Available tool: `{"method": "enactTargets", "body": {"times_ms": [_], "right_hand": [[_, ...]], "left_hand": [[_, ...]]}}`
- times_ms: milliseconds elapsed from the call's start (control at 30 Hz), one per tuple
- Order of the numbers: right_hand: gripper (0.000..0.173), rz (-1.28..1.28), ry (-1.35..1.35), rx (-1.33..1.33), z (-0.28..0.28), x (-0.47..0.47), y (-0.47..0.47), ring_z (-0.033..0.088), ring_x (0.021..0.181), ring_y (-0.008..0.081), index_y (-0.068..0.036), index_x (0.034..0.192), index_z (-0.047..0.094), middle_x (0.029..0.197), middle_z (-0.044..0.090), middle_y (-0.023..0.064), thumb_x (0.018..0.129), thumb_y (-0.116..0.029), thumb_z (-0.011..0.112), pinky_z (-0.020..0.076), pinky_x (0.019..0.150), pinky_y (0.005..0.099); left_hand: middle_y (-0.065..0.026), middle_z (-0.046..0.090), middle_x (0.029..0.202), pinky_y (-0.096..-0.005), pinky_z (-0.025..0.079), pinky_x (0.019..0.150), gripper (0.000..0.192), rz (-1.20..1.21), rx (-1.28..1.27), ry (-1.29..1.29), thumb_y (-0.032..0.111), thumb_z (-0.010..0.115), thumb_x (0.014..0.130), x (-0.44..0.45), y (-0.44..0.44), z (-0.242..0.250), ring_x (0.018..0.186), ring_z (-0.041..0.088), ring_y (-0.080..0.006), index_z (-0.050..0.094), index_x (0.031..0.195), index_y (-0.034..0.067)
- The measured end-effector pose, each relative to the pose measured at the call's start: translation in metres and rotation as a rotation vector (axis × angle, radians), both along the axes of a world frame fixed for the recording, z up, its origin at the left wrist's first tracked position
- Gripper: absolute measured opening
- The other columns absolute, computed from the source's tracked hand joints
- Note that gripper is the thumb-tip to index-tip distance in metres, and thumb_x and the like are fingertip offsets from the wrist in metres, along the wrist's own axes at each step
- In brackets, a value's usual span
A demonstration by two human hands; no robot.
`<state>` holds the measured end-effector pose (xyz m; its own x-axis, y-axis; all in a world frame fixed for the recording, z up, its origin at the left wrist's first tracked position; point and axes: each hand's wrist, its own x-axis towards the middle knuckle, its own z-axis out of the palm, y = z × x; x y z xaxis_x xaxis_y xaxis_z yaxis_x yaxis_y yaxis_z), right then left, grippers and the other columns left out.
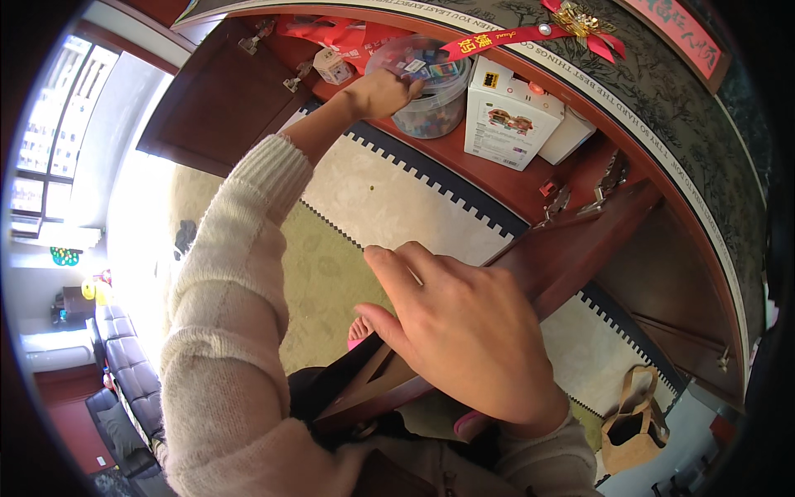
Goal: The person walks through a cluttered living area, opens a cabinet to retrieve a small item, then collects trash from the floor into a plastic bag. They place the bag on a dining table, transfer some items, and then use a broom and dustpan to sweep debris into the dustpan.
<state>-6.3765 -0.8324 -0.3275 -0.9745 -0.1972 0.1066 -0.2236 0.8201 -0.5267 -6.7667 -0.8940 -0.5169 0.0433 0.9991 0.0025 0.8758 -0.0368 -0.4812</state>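
Observation:
A round clear plastic tub [430,118] filled with small colourful pieces stands on the shelf of an open red-brown wooden cabinet [435,151]. My left hand [380,94] reaches out to it, fingers curled over the near edge at its top. Whether they grip the rim or a lid is hard to tell. Nearer to me, my right hand [466,323] hangs in the air, back up and fingers apart, with nothing visible in it. It partly covers an open cabinet door [559,273] behind it.
A white printed carton [515,121] stands right of the tub; a small white box [332,67] and a red bag [348,31] lie left. Another open door [217,93] juts out at left. A ribbon [497,43] hangs over the shelf. A brown bag [633,428] sits on the floor.

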Motion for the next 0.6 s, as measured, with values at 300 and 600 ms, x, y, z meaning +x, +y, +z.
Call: {"method": "enactTargets", "body": {"times_ms": [300,600], "right_hand": [[0.039,0.009,0.028,-0.018,-0.002,0.001,0.000,0.067,0.068,0.0204,-0.006,0.116,0.058,0.091,0.063,0.0035,0.090,-0.032,0.069,0.0502,0.054,0.0320],[0.041,0.011,0.019,-0.013,-0.001,0.001,0.001,0.068,0.069,0.0193,-0.005,0.117,0.058,0.092,0.064,0.0029,0.089,-0.033,0.071,0.0506,0.054,0.0315]], "left_hand": [[-0.0106,0.068,0.107,-0.0417,0.057,0.073,0.037,0.115,0.093,0.150,0.024,0.055,0.094,0.017,0.001,-0.003,0.088,0.070,-0.0280,0.057,0.128,0.010],[-0.0087,0.061,0.105,-0.0370,0.056,0.054,0.044,0.511,0.468,-0.131,0.050,0.061,0.093,0.071,-0.001,-0.024,0.076,0.072,-0.0233,0.055,0.114,0.012]]}}
